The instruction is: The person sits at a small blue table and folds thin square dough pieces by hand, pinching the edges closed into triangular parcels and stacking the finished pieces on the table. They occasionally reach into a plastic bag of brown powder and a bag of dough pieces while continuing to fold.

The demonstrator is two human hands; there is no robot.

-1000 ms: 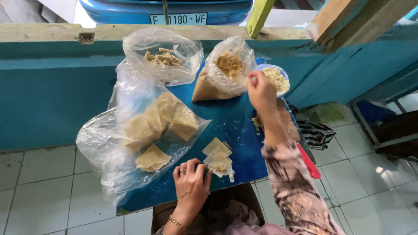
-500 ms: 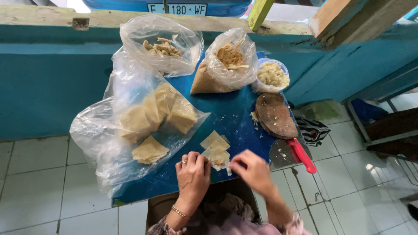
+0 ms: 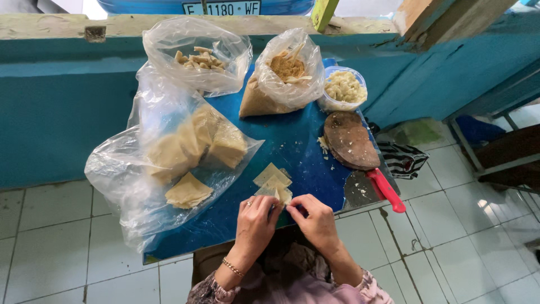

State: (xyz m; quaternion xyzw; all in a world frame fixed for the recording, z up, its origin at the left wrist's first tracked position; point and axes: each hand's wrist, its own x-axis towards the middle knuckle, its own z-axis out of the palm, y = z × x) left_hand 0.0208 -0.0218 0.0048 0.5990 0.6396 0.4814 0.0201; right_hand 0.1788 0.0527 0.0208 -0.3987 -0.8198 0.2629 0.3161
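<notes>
I sit over a small blue table (image 3: 292, 146) on a pale tiled floor (image 3: 427, 247), with a turquoise wall (image 3: 50, 112) beyond it. At the table's near edge both my hands work one pale square wrapper (image 3: 279, 194): my left hand (image 3: 256, 219) and my right hand (image 3: 316, 218) are curled inward, fingertips pinching its near corner from either side. It looks thin, cream-coloured and floppy, lying on top of one or two more squares (image 3: 271, 174), so I judge it could tear under a hard pinch, or a second sheet could lift with it and stick.

Toward the left edge a big clear plastic bag (image 3: 169, 163) slumps with stacks of the same wrappers inside; its loose film hangs past the table's near left corner and could slide off. At the right edge lies a round dark wooden board (image 3: 350, 139), with a red-handled knife (image 3: 378, 187) sticking out over the near right corner, where an elbow might knock it down.

Along the far edge stand a bag of pale strips (image 3: 197, 56), a bag of brown crumbly filling (image 3: 284, 70) and a small tub of pale mash (image 3: 344, 87).
</notes>
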